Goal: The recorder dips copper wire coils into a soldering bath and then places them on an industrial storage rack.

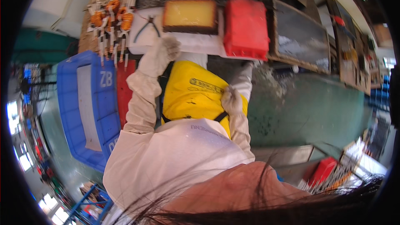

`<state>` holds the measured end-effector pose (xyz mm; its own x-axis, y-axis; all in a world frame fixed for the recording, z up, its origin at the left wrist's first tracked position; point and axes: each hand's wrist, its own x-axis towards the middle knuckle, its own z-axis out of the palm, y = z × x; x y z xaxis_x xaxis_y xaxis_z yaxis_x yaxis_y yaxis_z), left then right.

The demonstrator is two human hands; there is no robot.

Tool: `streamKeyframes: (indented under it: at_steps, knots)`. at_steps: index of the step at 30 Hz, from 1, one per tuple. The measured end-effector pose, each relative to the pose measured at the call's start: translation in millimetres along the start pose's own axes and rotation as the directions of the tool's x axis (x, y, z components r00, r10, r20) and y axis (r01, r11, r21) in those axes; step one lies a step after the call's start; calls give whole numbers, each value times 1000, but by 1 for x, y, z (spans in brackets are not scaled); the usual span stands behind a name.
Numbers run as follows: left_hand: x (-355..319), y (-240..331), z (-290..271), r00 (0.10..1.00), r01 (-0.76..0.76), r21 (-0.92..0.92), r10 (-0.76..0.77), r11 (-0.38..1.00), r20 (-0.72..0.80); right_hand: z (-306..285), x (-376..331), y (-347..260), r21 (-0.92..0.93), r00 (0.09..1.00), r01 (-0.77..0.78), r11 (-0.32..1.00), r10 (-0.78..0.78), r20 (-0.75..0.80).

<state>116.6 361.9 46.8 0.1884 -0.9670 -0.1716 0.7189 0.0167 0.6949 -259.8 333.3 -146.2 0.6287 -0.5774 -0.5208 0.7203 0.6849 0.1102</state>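
Note:
My left hand (170, 48), in a pale glove, is at the near edge of the white work surface (142, 46). Its fingers look curled, but what they hold, if anything, is too blurred to make out. Just beyond it lie pliers (147, 29) with dark blue handles spread apart. A dark-rimmed rectangular block with a yellow top (189, 13) sits beside them. My right hand (232, 101), also gloved, is closed against the yellow apron (193, 91) over my lap; anything inside it is hidden. Copper-orange wire coils (126, 20) with white-sleeved leads lie to the left.
A red plastic bin (246, 27) stands right of the yellow-topped block. Farther right is a framed dark panel (301, 35). At my left stands a large blue crate (68, 100) with a pale board (88, 108) in it. Green floor (316, 112) shows on the right.

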Motion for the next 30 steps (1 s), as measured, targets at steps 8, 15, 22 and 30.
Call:
streamKeyframes:
  at_steps: [8,15,22,30]
  knots:
    - [-11,3,4,984,74,28,-68,997,-167,1,-13,-8,-42,995,-79,996,81,52]
    - [-1,32,-40,977,44,98,-22,994,-211,9,-9,-5,-16,993,-114,993,113,-20]
    - [43,80,-152,636,18,811,620,584,-460,4,-2,-8,-35,987,-160,986,160,-7]
    - [76,102,-178,538,519,846,725,117,-430,9,1,-4,-57,989,-136,989,132,-68]
